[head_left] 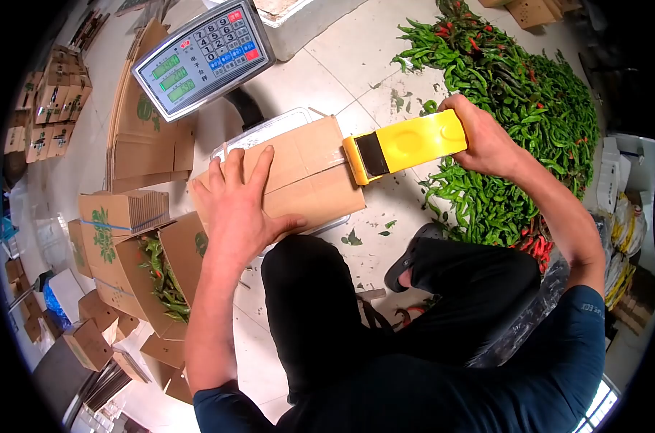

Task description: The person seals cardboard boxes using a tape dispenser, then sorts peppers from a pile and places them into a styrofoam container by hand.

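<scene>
Yellow tape dispenser [423, 139] first: right hand [479, 137] has fingers wrapped round its rear end, presumably to leave the front free for the cardboard carton [309, 153]. From my remote seat I see that dark-banded front at the carton's right end, about in line with the flap seam; whether tape is stuck down there, I can't tell. Carton lies seam up on the scale platform [266, 130], likely a handy flat support. Left hand [237, 196] is flat on the carton's left part, fingers spread, grasping nothing; I read that as pressing the flaps down and steadying the box. Scale display [197, 65] faces back toward the head camera, probably for easy reading. Loose green peppers [515, 137] cover the floor [335, 68] at right; an open carton [184, 249] with peppers inside stands left.
</scene>
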A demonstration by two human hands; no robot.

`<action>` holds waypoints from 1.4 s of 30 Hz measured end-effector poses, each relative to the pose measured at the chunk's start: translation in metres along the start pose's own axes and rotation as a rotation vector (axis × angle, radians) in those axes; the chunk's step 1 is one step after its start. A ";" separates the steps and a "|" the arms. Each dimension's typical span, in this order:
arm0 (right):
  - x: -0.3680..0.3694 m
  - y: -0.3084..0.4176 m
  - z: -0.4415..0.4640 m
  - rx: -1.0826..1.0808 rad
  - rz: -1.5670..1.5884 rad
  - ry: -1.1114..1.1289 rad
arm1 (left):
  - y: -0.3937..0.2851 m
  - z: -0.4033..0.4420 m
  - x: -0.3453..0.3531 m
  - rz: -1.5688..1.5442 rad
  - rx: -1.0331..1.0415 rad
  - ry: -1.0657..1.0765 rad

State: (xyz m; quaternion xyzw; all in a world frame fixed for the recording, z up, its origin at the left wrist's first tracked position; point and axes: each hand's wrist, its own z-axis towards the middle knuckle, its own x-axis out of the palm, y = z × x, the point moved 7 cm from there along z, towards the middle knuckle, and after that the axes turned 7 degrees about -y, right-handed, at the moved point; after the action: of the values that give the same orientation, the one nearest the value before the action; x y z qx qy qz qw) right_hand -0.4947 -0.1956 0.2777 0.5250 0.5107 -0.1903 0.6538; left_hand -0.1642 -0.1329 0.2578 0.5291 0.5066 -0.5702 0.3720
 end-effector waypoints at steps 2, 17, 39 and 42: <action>-0.001 0.002 0.001 -0.004 -0.004 -0.002 | 0.000 0.000 0.001 0.001 0.002 -0.026; 0.001 0.000 0.001 -0.010 -0.004 0.003 | -0.001 -0.007 0.001 0.052 0.060 -0.039; 0.215 -0.072 -0.012 0.245 0.629 -0.279 | -0.103 0.012 0.059 -0.034 0.180 -0.100; 0.197 -0.067 -0.017 0.208 0.490 -0.220 | -0.130 0.030 0.056 -0.040 0.225 -0.216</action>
State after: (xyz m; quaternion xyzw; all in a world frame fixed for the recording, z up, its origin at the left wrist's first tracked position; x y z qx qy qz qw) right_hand -0.4751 -0.1496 0.0745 0.6732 0.2724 -0.1338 0.6743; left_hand -0.3053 -0.1289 0.2250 0.4928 0.4070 -0.6840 0.3515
